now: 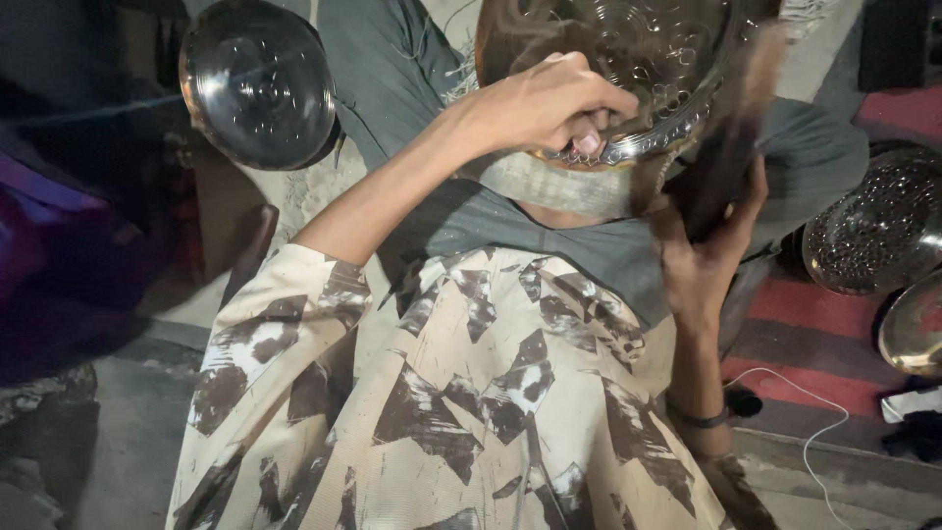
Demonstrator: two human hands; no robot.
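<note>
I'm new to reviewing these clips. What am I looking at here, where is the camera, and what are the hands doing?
There is no machine: a person works bare-handed, and one head-worn camera looks down past their patterned shirt. The left hand grips the rim of an embossed metal bowl resting over the lap. The right hand holds a dark, motion-blurred tool against the bowl; what it is cannot be told. More shiny metal bowls lie around: one upper left, others at the right on a red striped mat.

I see the floor (147, 432), grey concrete, with a red striped mat (814, 344) on it; two shiny metal bowls (878, 231) and a white cable (814, 422) lie on the mat.
</note>
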